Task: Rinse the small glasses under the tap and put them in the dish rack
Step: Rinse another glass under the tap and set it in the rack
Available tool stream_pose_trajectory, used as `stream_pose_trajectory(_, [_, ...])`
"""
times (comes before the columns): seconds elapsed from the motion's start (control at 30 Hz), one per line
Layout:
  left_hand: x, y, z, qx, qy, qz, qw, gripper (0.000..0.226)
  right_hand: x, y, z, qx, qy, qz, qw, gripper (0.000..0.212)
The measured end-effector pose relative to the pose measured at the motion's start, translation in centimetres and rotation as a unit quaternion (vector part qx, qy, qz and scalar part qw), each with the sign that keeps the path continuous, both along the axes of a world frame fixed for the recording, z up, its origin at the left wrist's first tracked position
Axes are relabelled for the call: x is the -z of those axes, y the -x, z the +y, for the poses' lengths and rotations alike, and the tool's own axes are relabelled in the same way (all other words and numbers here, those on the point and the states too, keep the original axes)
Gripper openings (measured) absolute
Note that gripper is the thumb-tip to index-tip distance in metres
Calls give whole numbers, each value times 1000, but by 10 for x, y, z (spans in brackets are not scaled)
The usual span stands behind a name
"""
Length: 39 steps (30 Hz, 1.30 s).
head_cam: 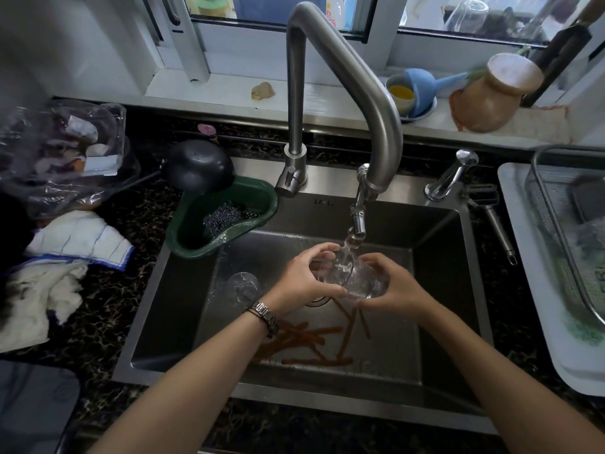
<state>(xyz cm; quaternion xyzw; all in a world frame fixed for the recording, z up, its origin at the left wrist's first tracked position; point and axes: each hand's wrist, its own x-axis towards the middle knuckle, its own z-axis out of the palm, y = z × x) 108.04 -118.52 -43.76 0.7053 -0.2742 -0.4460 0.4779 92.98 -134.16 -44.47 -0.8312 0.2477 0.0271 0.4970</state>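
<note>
Both my left hand [302, 283] and right hand [397, 286] clamp the wet glass [352, 276] under the tap [357, 221]; slippery, fragile, best gripped round its walls.

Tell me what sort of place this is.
Most likely a home kitchen: a steel sink under a running tap, a dish rack beside it, and both hands, left hand and right hand, rinsing a small glass.

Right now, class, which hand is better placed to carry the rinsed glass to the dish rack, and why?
Probably the right hand. It already shares the grip on the glass with the left hand, and the dish rack stands on its side of the sink.
</note>
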Motion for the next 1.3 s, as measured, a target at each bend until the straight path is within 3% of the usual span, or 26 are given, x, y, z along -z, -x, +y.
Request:
stream_pose_trajectory(0.27, [1, -7, 5, 64, -5, 63, 996, 79, 5, 10, 9, 38, 74, -50, 995, 69])
stream_pose_trajectory(0.47, [8, -12, 21, 54, -30, 22, 998, 81, -7, 19, 6, 44, 118, -46, 991, 66])
stream_pose_trajectory(0.8, [21, -16, 47, 86, -85, -123, 985, 66, -38, 32, 5, 11, 175, 52, 983, 71])
stream_pose_trajectory(1.3, [13, -20, 64, 116, -85, -150, 978, 59, -53, 25, 24, -73, 395, 170, 900, 79])
